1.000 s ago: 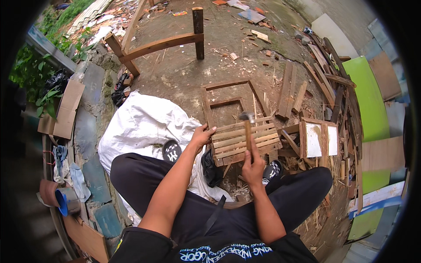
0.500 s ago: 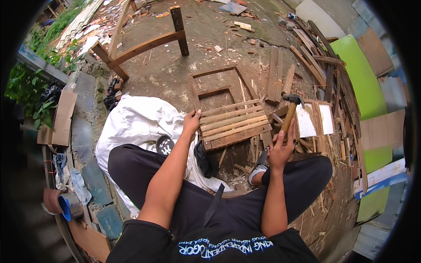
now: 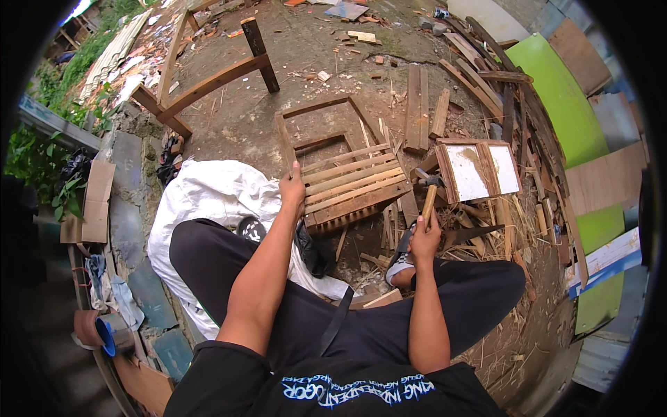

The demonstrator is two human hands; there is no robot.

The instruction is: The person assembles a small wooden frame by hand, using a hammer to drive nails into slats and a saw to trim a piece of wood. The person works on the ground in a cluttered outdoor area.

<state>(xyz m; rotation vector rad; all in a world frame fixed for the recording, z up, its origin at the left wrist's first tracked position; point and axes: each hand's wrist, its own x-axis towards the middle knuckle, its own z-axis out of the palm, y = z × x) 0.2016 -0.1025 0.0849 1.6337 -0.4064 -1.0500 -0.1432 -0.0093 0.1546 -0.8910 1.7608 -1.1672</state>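
A slatted wooden chair frame (image 3: 354, 182) lies in front of me, its pale slats side by side and its open, darker framework stretching away at the far side. My left hand (image 3: 292, 191) grips the left edge of the slatted part. In my right hand (image 3: 424, 241) is the wooden handle of a hammer (image 3: 430, 201), closed in my fingers. The hammer's dark head is just right of the slats, partly lost against the scrap wood behind it; whether it touches anything I cannot tell.
A white sack (image 3: 208, 187) spreads under my left leg. Beyond stands another wooden frame (image 3: 215, 82). A panel with white insets (image 3: 469, 170), a handsaw (image 3: 474, 233) and loose planks (image 3: 417, 108) lie at right. Green boards (image 3: 556, 97) line the right side; a low block wall (image 3: 128, 187) borders the left.
My right hand has brought the hammer down and left, toward the slatted frame's right side. The slatted frame has tilted slightly, with my left hand still on its edge. The view has shifted.
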